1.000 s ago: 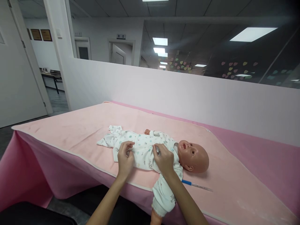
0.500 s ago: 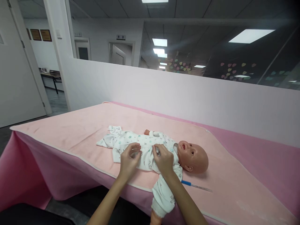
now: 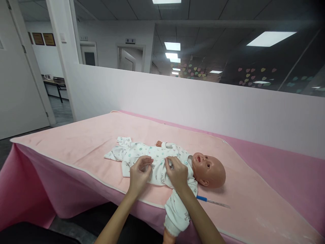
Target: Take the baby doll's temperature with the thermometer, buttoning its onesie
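Observation:
A baby doll (image 3: 210,171) lies on its back with its bald head to the right. It wears a white printed baby shirt (image 3: 157,176) and matching pants (image 3: 137,149). Over the lower front of the shirt, my left hand (image 3: 139,173) is curved, thumb and fingers apart, with nothing between them. Nearer the chest, my right hand (image 3: 177,171) pinches the shirt's front edge between thumb and fingers; the exact grip is partly hidden. One round snap shows by the neck. The doll's near sleeve (image 3: 176,211) hangs over the table edge beneath my right forearm.
A blue-capped clear stick, possibly a pen (image 3: 213,201), lies beside the doll's shoulder. A peach pad (image 3: 83,142) covers the table over a pink cloth (image 3: 76,189) that drapes down the front. Behind stands a white half wall (image 3: 177,98) with glass above.
My left hand's fingers have opened slightly, leaving a wider gap to the thumb. My right hand and the doll look unchanged.

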A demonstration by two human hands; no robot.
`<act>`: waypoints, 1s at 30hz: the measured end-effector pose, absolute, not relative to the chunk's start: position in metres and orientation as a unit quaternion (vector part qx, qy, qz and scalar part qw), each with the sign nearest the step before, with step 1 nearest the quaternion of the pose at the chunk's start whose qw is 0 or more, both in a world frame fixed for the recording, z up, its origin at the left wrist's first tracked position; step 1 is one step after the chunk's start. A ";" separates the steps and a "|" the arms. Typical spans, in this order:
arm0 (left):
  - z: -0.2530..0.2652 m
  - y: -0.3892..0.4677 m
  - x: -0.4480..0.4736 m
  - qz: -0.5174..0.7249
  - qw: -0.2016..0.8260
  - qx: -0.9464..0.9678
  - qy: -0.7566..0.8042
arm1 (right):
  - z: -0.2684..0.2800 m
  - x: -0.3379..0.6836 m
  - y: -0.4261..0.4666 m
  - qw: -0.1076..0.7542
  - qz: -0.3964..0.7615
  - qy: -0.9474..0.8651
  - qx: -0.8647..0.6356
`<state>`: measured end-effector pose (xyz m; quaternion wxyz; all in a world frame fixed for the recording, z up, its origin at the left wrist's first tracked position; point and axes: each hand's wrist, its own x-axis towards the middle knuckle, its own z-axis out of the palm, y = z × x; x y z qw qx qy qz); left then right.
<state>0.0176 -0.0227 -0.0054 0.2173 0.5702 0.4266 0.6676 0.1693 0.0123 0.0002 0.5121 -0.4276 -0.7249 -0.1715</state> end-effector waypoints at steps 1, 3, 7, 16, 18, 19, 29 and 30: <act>-0.005 -0.023 0.018 0.670 0.224 0.567 0.424 | 0.000 0.169 0.012 0.512 -0.171 -0.725 -0.428; -0.005 -0.023 0.018 0.670 0.238 0.564 0.419 | 0.000 0.169 0.012 0.512 -0.172 -0.725 -0.428; -0.003 -0.024 0.019 0.670 0.255 0.563 0.412 | 0.000 0.169 0.012 0.511 -0.173 -0.725 -0.429; -0.001 -0.026 0.019 0.656 0.276 0.560 0.424 | -0.001 0.170 0.012 0.511 -0.171 -0.726 -0.428; -0.003 -0.024 0.019 0.657 0.279 0.559 0.421 | 0.000 0.169 0.012 0.513 -0.173 -0.725 -0.426; -0.004 -0.023 0.018 0.656 0.282 0.560 0.420 | 0.000 0.169 0.012 0.514 -0.174 -0.724 -0.425; -0.004 -0.021 0.020 0.657 0.280 0.566 0.413 | 0.000 0.169 0.013 0.510 -0.179 -0.726 -0.426; -0.004 -0.021 0.020 0.657 0.281 0.564 0.414 | 0.000 0.169 0.013 0.510 -0.179 -0.726 -0.426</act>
